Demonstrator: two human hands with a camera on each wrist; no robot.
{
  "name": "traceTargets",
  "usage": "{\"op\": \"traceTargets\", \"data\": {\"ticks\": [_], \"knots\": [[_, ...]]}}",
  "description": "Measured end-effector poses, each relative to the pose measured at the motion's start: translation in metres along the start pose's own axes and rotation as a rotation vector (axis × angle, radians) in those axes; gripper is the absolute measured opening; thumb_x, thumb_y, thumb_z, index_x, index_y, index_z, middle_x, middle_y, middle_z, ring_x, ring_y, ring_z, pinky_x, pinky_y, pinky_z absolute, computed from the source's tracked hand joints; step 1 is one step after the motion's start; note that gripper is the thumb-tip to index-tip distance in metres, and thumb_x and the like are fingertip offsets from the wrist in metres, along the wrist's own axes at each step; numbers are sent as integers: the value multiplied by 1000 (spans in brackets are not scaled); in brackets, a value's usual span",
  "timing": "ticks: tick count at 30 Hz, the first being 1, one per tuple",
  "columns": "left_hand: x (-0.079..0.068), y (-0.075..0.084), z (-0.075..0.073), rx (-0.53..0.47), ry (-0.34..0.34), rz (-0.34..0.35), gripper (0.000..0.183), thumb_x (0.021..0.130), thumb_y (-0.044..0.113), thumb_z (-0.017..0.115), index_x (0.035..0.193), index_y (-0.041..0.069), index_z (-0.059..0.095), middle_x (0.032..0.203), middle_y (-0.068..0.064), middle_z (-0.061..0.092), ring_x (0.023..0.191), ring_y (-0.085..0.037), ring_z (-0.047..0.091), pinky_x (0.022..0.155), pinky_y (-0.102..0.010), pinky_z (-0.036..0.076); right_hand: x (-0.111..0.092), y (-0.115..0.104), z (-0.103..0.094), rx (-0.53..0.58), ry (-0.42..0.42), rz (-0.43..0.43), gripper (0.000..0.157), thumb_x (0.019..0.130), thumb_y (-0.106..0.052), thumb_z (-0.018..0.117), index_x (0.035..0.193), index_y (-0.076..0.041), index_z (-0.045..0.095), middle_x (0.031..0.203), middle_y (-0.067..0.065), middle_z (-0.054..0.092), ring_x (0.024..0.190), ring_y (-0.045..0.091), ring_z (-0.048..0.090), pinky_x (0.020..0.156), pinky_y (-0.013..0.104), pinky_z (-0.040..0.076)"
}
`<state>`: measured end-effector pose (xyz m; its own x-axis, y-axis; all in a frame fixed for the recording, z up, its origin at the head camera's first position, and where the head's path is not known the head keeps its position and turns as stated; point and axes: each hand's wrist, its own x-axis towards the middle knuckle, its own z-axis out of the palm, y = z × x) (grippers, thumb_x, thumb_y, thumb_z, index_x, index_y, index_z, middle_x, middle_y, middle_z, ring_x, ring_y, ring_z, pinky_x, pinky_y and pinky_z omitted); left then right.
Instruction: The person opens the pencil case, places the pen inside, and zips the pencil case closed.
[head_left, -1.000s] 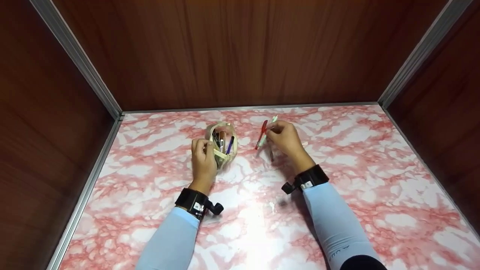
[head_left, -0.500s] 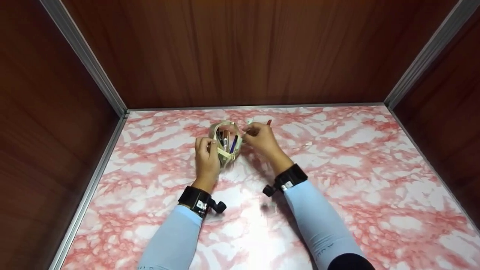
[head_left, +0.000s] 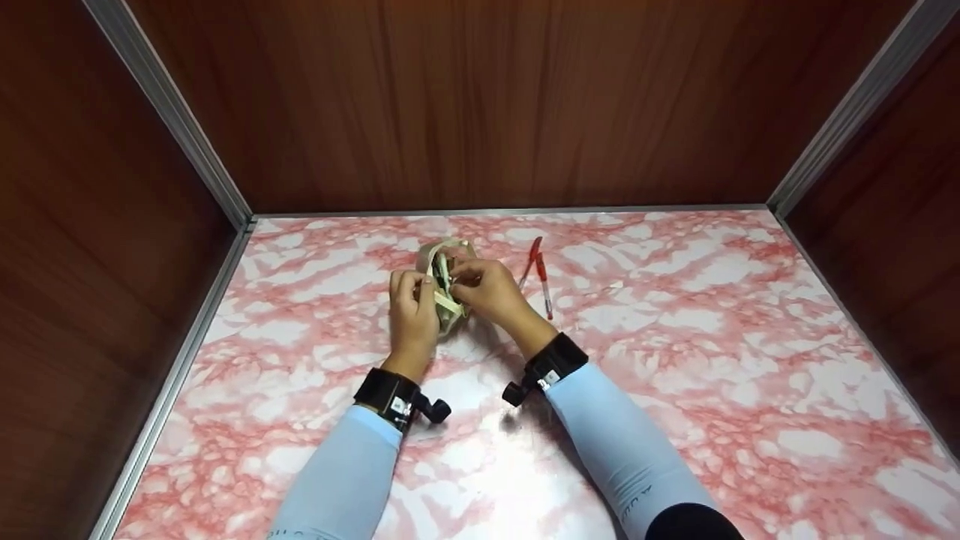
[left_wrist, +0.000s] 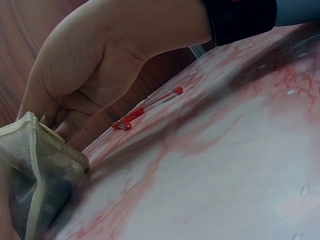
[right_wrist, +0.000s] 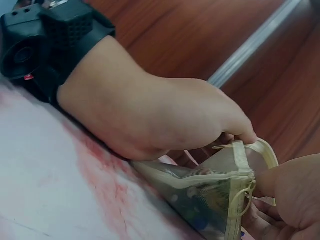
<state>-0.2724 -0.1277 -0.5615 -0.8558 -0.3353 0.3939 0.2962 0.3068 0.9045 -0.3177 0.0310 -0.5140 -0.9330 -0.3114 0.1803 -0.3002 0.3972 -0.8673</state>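
My left hand [head_left: 411, 307] pinches the near-left rim of a cream mesh pencil pouch [head_left: 448, 303], which stands open at the top. My right hand [head_left: 491, 291] reaches over the pouch's right side, its fingertips in the mouth. A pale green pen [head_left: 442, 267] slants into the pouch at those fingertips; its lower end is hidden. Through the mesh [right_wrist: 200, 200] in the right wrist view, dark and coloured pen ends show dimly. Two red-capped pens, one a red pen [head_left: 544, 281] lying nearer, rest on the table right of the pouch.
The red-and-white marbled table [head_left: 675, 360] is bounded by dark wood panels [head_left: 487, 112] at the back and both sides, with grey metal strips [head_left: 173, 112] along the edges. A small white scrap [head_left: 616, 285] lies right of the red pens.
My right hand has moved left from beside the red pens to the pouch, bringing the pale green pen into its mouth. My left hand stays at the rim.
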Motion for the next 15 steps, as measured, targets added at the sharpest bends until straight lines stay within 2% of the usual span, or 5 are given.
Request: {"op": "traceTargets", "data": {"ticks": [2,6,11,15], "knots": [[0,0,0,-8,-3,-8,15,113,16,61,104,5,64,120,-12,55,105,-21,60,90,-33,56,-1,-1,0,-2,5,10,23,94,-1,81,116,4,83,127,23,82,103,27,79,91,28,62],[-1,2,-1,-46,-27,-50,15,115,20,60,107,8,63,125,-8,55,108,-21,62,89,-34,61,-2,-3,-6,-4,22,39,18,95,-1,81,112,2,84,110,18,85,94,19,76,86,25,63],[0,0,-2,-71,-40,-70,15,115,21,59,109,8,63,127,-7,54,109,-22,64,90,-36,63,-4,-1,-21,-34,27,75,16,98,-4,79,114,-1,83,111,17,84,97,22,76,92,34,67],[0,-2,-2,-55,-28,-60,15,115,19,60,109,5,64,125,-10,55,109,-23,63,93,-36,60,-4,8,-48,-109,54,112,21,105,-9,75,122,0,81,115,17,83,101,28,76,96,43,66]]}}
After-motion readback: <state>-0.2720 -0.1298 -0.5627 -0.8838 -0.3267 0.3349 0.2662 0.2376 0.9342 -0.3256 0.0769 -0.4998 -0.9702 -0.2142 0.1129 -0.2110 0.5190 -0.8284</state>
